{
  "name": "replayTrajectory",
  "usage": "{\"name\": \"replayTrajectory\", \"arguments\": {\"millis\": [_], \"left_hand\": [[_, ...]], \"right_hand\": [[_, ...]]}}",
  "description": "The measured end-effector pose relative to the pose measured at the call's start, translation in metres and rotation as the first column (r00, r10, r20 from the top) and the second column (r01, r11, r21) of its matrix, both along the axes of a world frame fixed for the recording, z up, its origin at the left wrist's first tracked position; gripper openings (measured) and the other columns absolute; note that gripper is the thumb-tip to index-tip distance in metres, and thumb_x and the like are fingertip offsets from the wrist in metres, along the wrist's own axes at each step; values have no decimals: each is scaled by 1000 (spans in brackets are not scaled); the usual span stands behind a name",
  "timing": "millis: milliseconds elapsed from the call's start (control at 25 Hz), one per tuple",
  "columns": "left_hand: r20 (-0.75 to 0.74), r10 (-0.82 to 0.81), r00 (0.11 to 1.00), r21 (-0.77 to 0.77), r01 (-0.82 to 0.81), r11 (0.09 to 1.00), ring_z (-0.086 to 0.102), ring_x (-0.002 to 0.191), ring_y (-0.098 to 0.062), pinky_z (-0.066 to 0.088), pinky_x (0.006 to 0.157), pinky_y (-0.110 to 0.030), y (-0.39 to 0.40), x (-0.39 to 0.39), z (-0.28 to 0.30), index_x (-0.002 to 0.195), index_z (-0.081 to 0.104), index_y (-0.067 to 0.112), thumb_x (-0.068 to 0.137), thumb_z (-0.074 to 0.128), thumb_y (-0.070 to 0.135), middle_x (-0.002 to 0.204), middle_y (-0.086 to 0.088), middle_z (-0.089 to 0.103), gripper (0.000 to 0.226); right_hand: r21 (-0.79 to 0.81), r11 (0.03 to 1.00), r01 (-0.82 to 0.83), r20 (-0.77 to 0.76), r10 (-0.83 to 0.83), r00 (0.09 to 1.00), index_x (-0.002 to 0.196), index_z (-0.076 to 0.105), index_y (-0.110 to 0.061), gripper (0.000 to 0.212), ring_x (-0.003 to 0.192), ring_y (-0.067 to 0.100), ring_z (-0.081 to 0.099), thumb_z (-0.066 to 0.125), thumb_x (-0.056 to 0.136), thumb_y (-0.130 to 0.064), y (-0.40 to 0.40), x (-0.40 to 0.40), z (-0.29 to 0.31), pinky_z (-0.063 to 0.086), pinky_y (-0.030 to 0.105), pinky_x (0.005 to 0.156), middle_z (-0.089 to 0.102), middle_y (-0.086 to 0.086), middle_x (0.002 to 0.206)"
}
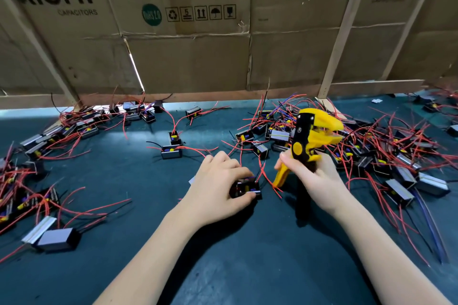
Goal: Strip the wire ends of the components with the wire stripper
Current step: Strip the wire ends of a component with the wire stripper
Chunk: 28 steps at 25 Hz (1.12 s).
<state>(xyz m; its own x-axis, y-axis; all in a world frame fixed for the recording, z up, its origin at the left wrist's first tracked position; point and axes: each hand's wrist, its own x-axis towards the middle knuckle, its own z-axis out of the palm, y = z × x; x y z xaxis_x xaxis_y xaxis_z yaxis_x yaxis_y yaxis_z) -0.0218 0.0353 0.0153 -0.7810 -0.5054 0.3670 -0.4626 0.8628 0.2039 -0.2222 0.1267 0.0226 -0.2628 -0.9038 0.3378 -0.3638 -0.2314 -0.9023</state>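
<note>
a dark green mat (223, 267) covers the table, and behind it stands a wall of flattened cardboard boxes (188, 39) printed with aishi capacitors, braced by pale wooden slats (339, 39) leaning across the cardboard.

Yellow-and-black wire stripper (312, 141), red wires (386, 153), dark teal table (223, 267).

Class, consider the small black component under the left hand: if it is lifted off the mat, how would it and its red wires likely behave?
The component looks small and boxy, so it probably lifts easily and will not roll. Its red wires curve loosely, so they would likely flop and trail. They could snag the nearby pile, whose wires tangle.
</note>
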Motion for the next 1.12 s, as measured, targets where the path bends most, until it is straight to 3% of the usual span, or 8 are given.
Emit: {"name": "replayTrajectory", "arguments": {"millis": [200, 360, 440, 560, 680, 760, 960, 1120], "left_hand": [[-126, 69, 990, 67, -61, 996, 46, 102, -14, 37, 89, -39, 15, -12, 3, 116, 64, 25, 81, 53, 61, 104, 12, 60, 51], [-434, -32, 900, 379, 215, 900, 44, 129, -18, 32, 109, -50, 25, -14, 7, 139, 46, 20, 76, 62, 22, 133, 5, 52, 66], [-505, -57, 861, 469, 330, 819, 39, 135, -23, 27, 114, -41, 28, -13, 11, 143, 41, 21, 75, 61, 24, 140, 4, 48, 70], [-608, 66, 791, 453, 277, 848, 49, 120, -20, 33, 96, -18, 32, -17, 20, 122, 62, 22, 78, 65, 44, 123, 5, 58, 49], [-662, 151, 734, 447, 226, 865, 56, 105, -21, 42, 89, -28, 27, -19, 23, 98, 72, 20, 75, 74, 41, 106, -1, 64, 32], [-668, 140, 731, 447, 244, 860, 58, 105, -24, 44, 93, -33, 24, -16, 21, 94, 74, 15, 73, 77, 38, 104, -6, 66, 31], [-693, 184, 697, 480, 256, 839, 56, 96, -3, 34, 79, -6, 20, -13, 21, 97, 74, 18, 76, 72, 39, 103, 0, 68, 30], [-646, 199, 737, 510, 223, 831, 57, 92, -19, 38, 76, -26, 14, -10, 19, 97, 70, 15, 77, 69, 46, 100, -8, 67, 37]], "right_hand": [[-45, 998, -49, -319, 32, 947, 74, 63, -24, 20, 66, 15, 58, 68, 82, -41, 0, 17, 4, 50, 39, 69, 62, -3, 69], [-25, 1000, 15, -285, -21, 958, 71, 68, -22, 28, 70, 20, 61, 74, 70, -50, 0, 26, 4, 49, 43, 71, 65, 1, 71], [26, 1000, 17, -211, -11, 977, 73, 71, -17, 40, 73, 28, 61, 74, 65, -55, -1, 25, 5, 50, 46, 73, 67, 6, 72], [47, 999, 28, -166, -20, 986, 78, 74, -17, 41, 78, 24, 64, 71, 62, -55, -1, 26, 7, 51, 43, 79, 71, 3, 78], [58, 998, 39, -201, -27, 979, 73, 70, -31, 16, 67, 6, 56, 79, 67, -42, -3, 27, 7, 48, 33, 70, 66, -9, 69], [120, 993, -8, -199, 32, 980, 77, 70, -29, 19, 66, 7, 55, 81, 69, -42, -3, 25, 7, 46, 31, 69, 65, -10, 69], [214, 960, -182, -214, 228, 950, 100, 63, -34, 30, 89, 12, 63, 80, 76, -31, 3, 22, 7, 50, 34, 83, 69, -8, 94], [135, 990, -28, -327, 71, 942, 101, 62, -22, 17, 90, 17, 58, 70, 87, -27, 0, 28, 2, 47, 38, 84, 65, -3, 92]]}}
